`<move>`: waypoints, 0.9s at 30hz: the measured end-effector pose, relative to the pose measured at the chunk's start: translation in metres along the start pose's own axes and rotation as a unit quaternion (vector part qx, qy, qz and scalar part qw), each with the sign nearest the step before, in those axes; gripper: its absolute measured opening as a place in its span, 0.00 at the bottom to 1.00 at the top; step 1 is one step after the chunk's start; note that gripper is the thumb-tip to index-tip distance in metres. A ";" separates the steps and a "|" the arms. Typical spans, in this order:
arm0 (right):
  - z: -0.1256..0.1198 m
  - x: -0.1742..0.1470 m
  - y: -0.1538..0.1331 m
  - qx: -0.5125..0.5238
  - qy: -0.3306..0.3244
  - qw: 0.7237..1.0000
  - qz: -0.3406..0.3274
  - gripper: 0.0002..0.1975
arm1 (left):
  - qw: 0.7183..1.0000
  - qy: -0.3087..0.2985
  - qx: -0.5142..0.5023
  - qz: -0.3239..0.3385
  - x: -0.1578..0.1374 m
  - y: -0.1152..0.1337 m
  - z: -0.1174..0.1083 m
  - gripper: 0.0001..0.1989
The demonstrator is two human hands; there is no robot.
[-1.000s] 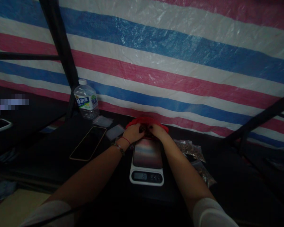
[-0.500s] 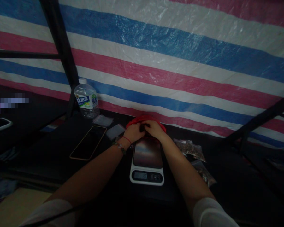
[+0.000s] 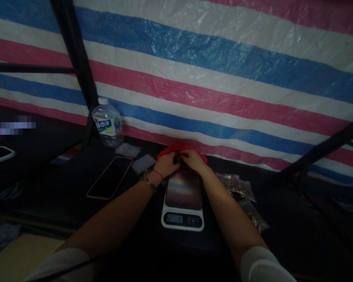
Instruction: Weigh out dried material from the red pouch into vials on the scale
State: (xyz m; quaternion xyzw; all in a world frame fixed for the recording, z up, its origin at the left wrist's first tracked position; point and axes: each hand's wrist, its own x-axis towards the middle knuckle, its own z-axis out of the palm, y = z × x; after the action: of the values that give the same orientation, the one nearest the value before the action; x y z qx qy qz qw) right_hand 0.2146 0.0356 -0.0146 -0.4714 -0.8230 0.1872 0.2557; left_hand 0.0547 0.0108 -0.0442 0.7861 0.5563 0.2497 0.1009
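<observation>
Versus 1.0 s ago: right hand [image 3: 193,159] now sits closer to left hand [image 3: 167,164]; the dark gap between them has narrowed. Both hands: fingers bent inward at a red, crumpled plastic bag [image 3: 176,147], 12 o'clock from a white rectangular digital scale [image 3: 184,196]; grip cannot be told. Bag holds dark matter, indistinct. 3 o'clock: small clear plastic packets [image 3: 243,190] containing brown fragments. 10 o'clock: clear plastic bottle [image 3: 108,135], labelled, capped.
</observation>
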 end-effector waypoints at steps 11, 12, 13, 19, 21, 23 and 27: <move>0.000 -0.002 -0.003 0.016 0.050 0.998 0.025 0.14 | 1.000 0.015 -0.009 -0.003 -0.001 -0.001 0.001 0.18; 0.001 -0.002 -0.002 0.027 0.035 0.999 0.024 0.14 | 1.000 0.021 -0.016 0.003 -0.001 -0.001 0.000 0.18; 0.001 -0.002 -0.002 0.033 0.017 0.999 0.023 0.14 | 0.999 0.025 -0.021 0.007 -0.001 -0.001 0.000 0.17; 0.003 -0.002 -0.001 0.016 0.023 0.999 0.017 0.12 | 0.998 0.032 -0.044 -0.003 -0.001 0.000 -0.001 0.19; 0.003 -0.003 -0.003 0.018 0.028 0.999 0.010 0.12 | 0.998 0.035 -0.051 0.010 0.000 0.000 -0.001 0.19; 0.005 -0.004 -0.005 0.021 0.043 0.999 0.009 0.13 | 0.998 0.036 -0.055 0.021 0.000 -0.001 -0.001 0.18; 0.006 -0.003 -0.005 0.019 0.034 0.999 -0.001 0.12 | 0.997 0.036 -0.060 0.017 0.000 -0.003 0.000 0.17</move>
State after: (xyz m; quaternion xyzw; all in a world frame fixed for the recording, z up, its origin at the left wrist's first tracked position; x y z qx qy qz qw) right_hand 0.2091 0.0302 -0.0179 -0.4714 -0.8109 0.1864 0.2925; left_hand 0.0527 0.0119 -0.0456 0.7785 0.5302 0.3124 0.1235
